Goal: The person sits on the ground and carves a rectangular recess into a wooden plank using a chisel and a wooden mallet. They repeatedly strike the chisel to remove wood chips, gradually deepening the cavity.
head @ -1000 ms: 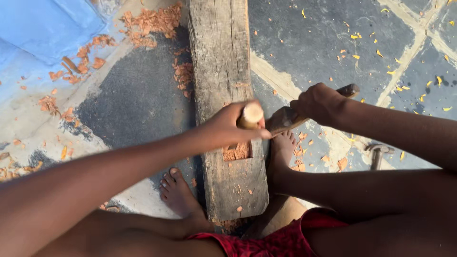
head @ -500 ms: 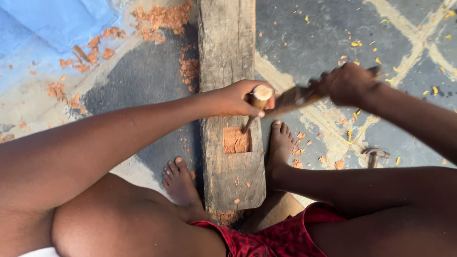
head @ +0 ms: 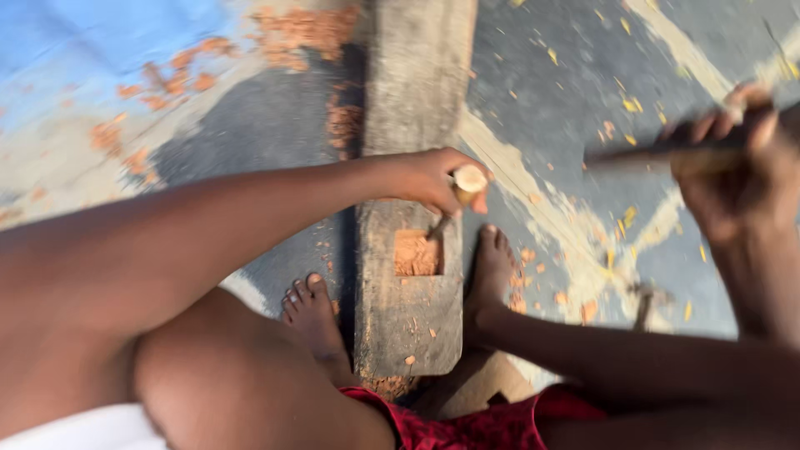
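On grey chip-strewn floor, left hand [head: 433, 179] gripping chisel [head: 463, 185] over plank [head: 408, 317], right hand [head: 733, 158] clutching mallet [head: 642, 154] (blurred).

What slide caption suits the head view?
Left hand holds a chisel over a plank; right hand lifts a mallet.

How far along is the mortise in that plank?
Done: a shallow square recess is cut in the plank, with chips scattered around. In hand: left hand holds the chisel at the recess edge; right hand has the mallet raised. Left: the floor looks rough and its depth is unclear.
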